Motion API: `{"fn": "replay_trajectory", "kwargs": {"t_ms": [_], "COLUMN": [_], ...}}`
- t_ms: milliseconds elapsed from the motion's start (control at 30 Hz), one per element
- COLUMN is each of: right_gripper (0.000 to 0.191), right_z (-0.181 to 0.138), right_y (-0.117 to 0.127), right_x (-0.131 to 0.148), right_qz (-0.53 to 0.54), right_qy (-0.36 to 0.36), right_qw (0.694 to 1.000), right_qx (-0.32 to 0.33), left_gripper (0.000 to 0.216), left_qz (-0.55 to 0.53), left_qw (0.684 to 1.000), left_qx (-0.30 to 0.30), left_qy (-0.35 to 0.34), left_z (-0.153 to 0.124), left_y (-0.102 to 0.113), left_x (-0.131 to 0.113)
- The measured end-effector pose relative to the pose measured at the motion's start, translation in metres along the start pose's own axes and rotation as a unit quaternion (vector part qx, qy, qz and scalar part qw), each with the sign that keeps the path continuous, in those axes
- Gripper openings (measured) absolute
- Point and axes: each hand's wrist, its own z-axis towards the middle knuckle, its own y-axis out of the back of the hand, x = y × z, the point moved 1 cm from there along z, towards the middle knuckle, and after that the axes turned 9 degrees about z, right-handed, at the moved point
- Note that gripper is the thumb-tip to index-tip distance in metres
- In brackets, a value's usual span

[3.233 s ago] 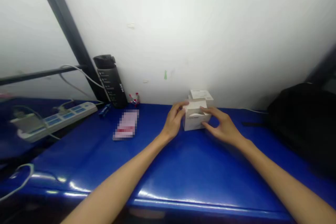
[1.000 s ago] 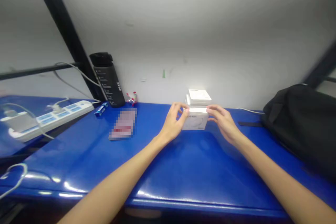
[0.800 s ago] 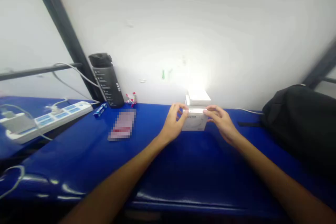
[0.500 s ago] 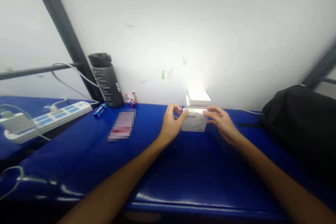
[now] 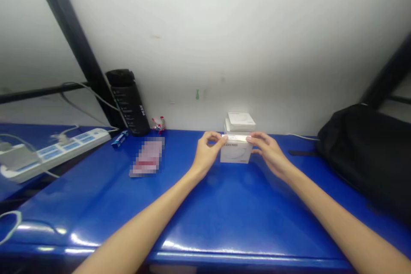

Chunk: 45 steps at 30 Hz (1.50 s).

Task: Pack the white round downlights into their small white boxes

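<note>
Resting on the blue table (image 5: 224,214), the small white box (image 5: 236,153) stands near the wall, just in front of a stack of white boxes (image 5: 240,121). Left hand (image 5: 205,155): thumb and fingers pinched narrow on the box's upper left corner. Right hand (image 5: 269,153): fingertips closed on the upper right edge, palm low beside the box. Box upright, faint print along its front top edge. Black water bottle (image 5: 128,102) against the wall at left; power strip (image 5: 54,152) further left, cable plugged in. Pixelated pink flat item (image 5: 147,162) lies between bottle and left hand. Black backpack (image 5: 366,154) well apart at right.
</note>
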Motion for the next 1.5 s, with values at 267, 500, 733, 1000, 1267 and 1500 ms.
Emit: {"fn": "replay_trajectory", "kwargs": {"t_ms": [267, 500, 733, 1000, 1267, 1500], "right_gripper": [0.04, 0.041, 0.042, 0.032, 0.038, 0.04], "right_z": [0.001, 0.001, -0.001, -0.009, -0.006, -0.005], "right_y": [0.001, -0.003, -0.009, -0.011, -0.009, -0.009], "right_x": [-0.001, -0.003, -0.009, -0.002, -0.006, -0.006], "right_qz": [-0.004, -0.06, -0.076, -0.097, -0.086, -0.087], "right_qy": [-0.002, 0.077, 0.085, 0.12, 0.1, 0.104], "right_qw": [1.0, 0.995, 0.992, 0.983, 0.988, 0.99], "right_qx": [-0.002, 0.009, 0.051, 0.103, 0.083, 0.031], "left_gripper": [0.029, 0.028, 0.031, 0.026, 0.036, 0.046], "left_qz": [-0.03, -0.051, -0.05, -0.064, -0.087, -0.071], "left_qw": [0.997, 0.994, 0.988, 0.981, 0.98, 0.989], "left_qx": [0.017, 0.082, 0.136, 0.171, 0.162, 0.103], "left_qy": [0.073, 0.049, 0.045, 0.061, 0.073, 0.079], "left_z": [-0.001, -0.006, -0.009, -0.012, -0.013, -0.01], "left_y": [-0.004, -0.007, -0.008, -0.009, -0.01, -0.011], "left_x": [0.008, 0.005, -0.005, -0.008, -0.004, 0.002]}}
